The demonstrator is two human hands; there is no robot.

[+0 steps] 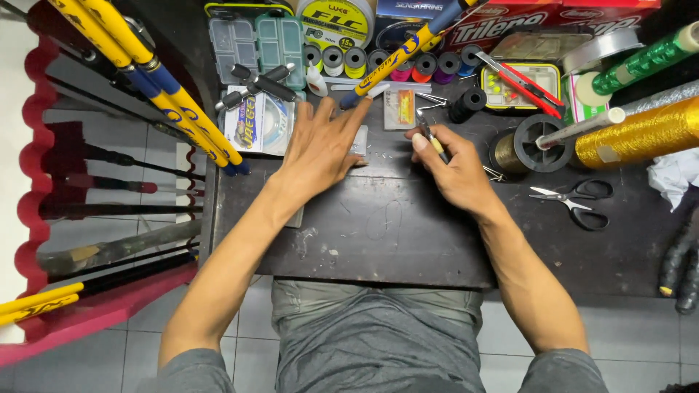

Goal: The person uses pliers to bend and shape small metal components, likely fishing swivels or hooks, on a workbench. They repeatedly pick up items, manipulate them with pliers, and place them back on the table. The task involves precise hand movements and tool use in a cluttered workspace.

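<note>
pressing flat with fingers spread wide, the left hand (321,149) covers a small clear packet (360,140) just left of the right hand (453,172), whose fingers pinch small pliers (429,133); scissors (575,198) lie right of it.

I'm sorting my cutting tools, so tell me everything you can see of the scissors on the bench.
The scissors are small, with bright metal blades and black looped handles. They lie flat on the dark bench, blades slightly parted and pointing left, handles to the right. They sit right of the right hand, below a black spool. Nothing touches them but the bench; neither hand is on them.
</note>
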